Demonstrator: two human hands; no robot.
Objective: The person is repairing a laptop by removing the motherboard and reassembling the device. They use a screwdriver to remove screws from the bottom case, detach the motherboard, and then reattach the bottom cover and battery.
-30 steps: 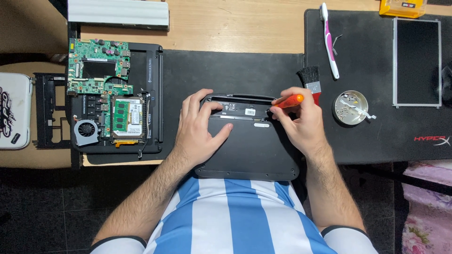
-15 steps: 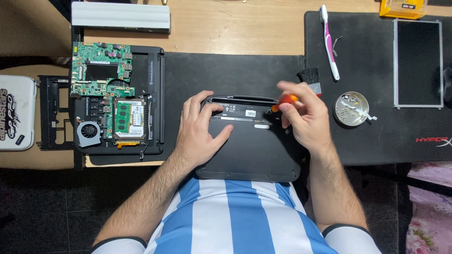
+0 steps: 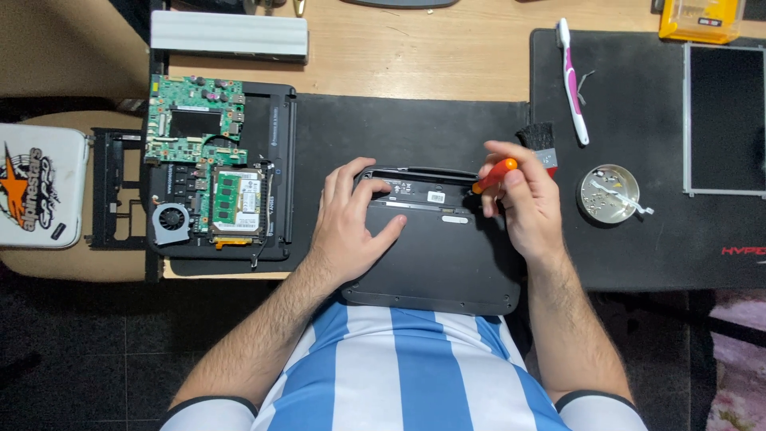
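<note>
A black laptop base (image 3: 435, 255) lies flat at lower centre; an orange-handled screwdriver (image 3: 495, 173) tilts over its upper right edge.

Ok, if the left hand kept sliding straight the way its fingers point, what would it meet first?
The left hand lies flat on the dark laptop shell, fingers pointing up and right. It would likely first meet the shell's raised far edge, then bare black mat.

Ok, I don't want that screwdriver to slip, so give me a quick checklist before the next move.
1. Left hand flat on the black laptop shell: ok.
2. Right hand gripping the orange screwdriver: ok.
3. Tip seated in a screw: cannot tell, hidden by the fingers.
4. Shell fully on the dark mat: not ok, its near edge overhangs toward the person.
5. Metal screw dish beside the right hand: ok.
</note>
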